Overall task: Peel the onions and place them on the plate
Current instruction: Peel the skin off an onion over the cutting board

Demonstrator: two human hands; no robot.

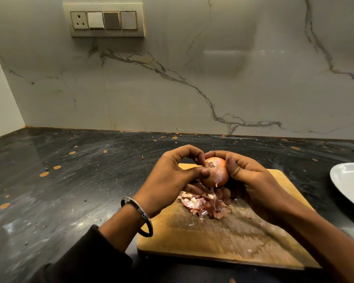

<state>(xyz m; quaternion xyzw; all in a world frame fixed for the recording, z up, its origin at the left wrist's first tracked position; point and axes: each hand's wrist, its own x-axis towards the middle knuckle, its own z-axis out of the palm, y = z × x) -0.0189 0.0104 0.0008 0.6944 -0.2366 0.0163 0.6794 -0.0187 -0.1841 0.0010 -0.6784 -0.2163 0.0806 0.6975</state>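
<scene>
An onion [216, 172] with papery pink-brown skin is held above the wooden cutting board [223, 237]. My right hand [251, 180] grips it from the right, thumb on its upper side. My left hand [172, 174] holds it from the left, thumb and forefinger pinching loose skin near its top. A pile of onion peels [204, 205] lies on the board just below the onion. A white plate [349, 184] sits at the right edge, partly cut off by the frame.
The dark stone counter [70, 180] runs to a marble wall [172, 88] behind, with a switch panel [103, 20] high up on the left. A metal bangle [139, 217] circles my left wrist.
</scene>
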